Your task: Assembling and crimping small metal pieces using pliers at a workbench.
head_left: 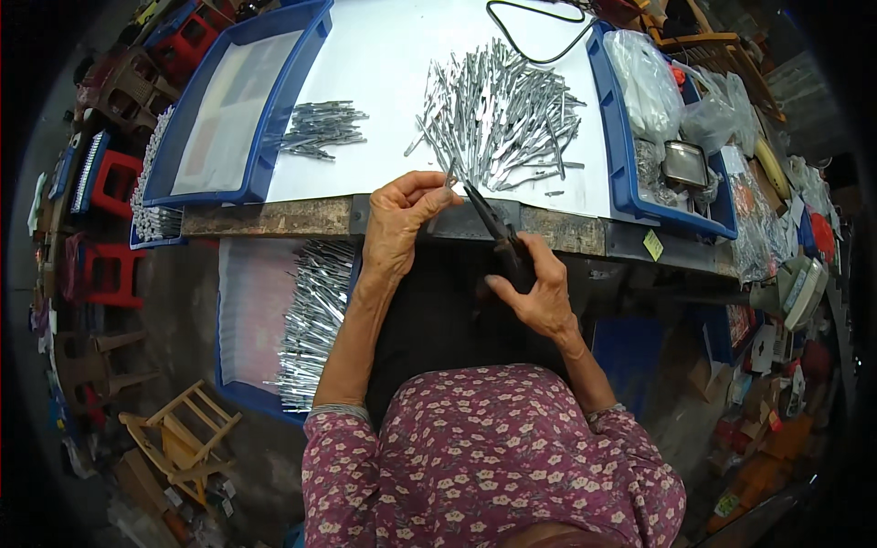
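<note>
Between the fingertips of my left hand [399, 217] is a small thin metal strip [451, 171], held up at the table's front edge. My right hand [541, 294] is closed round a pair of dark pliers [493, 223], whose jaws point toward the strip. Whether the jaws touch the strip I cannot tell. Just beyond my hands, a large heap of flat silvery metal strips [498, 110] spreads over the white tabletop [384, 64]. To its left lies a smaller heap of like strips [324, 126].
A blue tray [265, 183] with a pale lining stands at the left. Below it sits a blue bin [242, 391] holding many metal strips. At the right, another blue tray [621, 173] holds plastic bags and a metal box. A black cable [521, 46] loops at the back. A wooden stool [187, 438] is lower left.
</note>
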`<act>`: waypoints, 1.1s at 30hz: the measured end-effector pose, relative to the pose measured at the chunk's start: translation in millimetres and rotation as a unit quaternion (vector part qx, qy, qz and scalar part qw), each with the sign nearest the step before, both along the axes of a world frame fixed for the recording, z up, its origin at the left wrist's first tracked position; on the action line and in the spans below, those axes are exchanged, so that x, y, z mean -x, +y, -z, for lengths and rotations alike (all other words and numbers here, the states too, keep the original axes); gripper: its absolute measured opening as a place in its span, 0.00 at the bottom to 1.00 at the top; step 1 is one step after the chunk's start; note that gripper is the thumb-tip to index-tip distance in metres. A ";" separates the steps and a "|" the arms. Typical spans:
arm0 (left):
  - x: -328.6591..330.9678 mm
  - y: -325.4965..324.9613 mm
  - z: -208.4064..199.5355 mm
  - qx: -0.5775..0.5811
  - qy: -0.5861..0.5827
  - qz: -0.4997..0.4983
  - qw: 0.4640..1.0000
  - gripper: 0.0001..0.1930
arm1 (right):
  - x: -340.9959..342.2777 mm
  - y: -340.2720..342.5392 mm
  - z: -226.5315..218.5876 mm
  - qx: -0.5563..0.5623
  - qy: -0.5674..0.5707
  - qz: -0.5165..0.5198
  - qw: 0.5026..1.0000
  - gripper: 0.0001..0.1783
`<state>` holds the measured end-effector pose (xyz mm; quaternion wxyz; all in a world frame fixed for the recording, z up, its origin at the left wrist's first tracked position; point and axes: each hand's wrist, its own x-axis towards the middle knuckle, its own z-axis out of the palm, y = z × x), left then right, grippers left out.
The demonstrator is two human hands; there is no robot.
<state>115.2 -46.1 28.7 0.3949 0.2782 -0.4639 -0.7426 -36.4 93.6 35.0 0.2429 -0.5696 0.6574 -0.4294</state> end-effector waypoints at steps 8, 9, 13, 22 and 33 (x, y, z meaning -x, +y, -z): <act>13.0 9.4 -3.3 -0.076 0.049 -0.011 0.996 0.08 | 8.7 -7.9 8.9 0.116 0.149 0.028 0.982 0.28; 13.1 7.7 1.7 -0.087 0.079 -0.002 0.993 0.08 | 9.3 -7.9 9.7 0.116 0.149 0.028 0.982 0.28; 15.0 9.5 1.7 -0.120 0.120 0.011 0.985 0.08 | 11.4 -6.4 12.5 0.122 0.177 0.033 0.976 0.28; 22.2 13.2 7.5 -0.151 0.152 0.039 0.976 0.08 | 17.4 -4.0 18.4 0.140 0.200 0.044 0.969 0.27; 34.5 27.2 5.9 -0.102 0.137 -0.008 0.985 0.07 | 14.2 5.3 22.6 0.111 0.142 0.036 0.983 0.25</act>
